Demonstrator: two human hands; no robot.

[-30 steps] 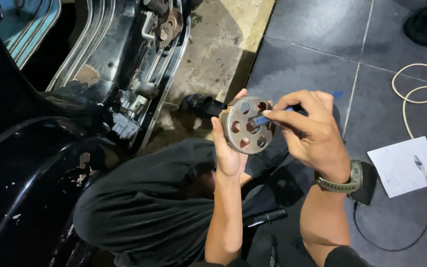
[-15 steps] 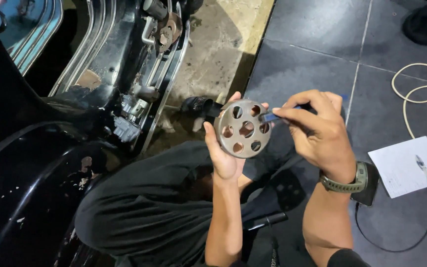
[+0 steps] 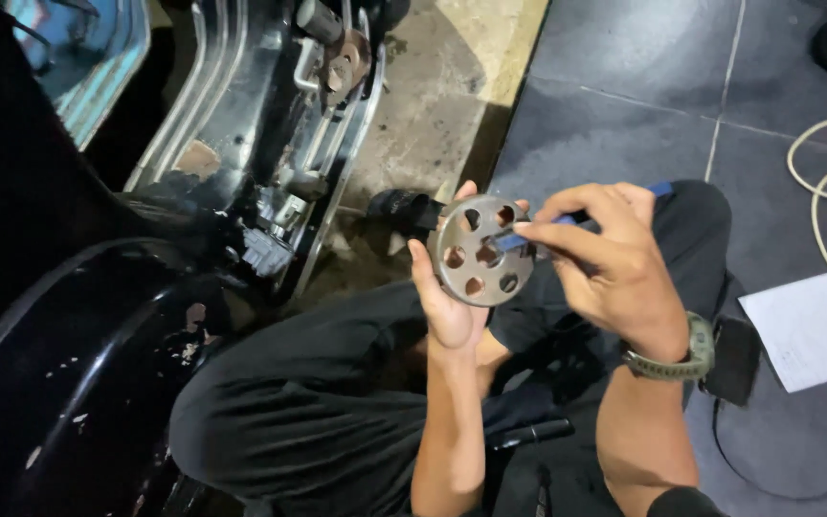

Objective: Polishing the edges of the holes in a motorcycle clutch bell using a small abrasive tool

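My left hand [image 3: 444, 302] holds up a round grey metal disc [image 3: 483, 253] with several holes, fingers curled round its rim. My right hand [image 3: 614, 268], a green watch on its wrist, pinches a thin blue-handled tool [image 3: 567, 220] whose tip rests at the disc's centre. Both hands are above my knees, clad in black trousers.
A motor scooter lies opened at the left, with its metal frame and engine parts [image 3: 308, 144] and a black fender [image 3: 59, 383]. A white sheet with a pen [image 3: 811, 325] and a pale cable [image 3: 825, 182] lie on the grey tiles at right. A black tool [image 3: 528, 433] rests on my lap.
The disc and both hands have shifted slightly within the view; the tool tip stays at the disc's centre. Grips are unchanged.
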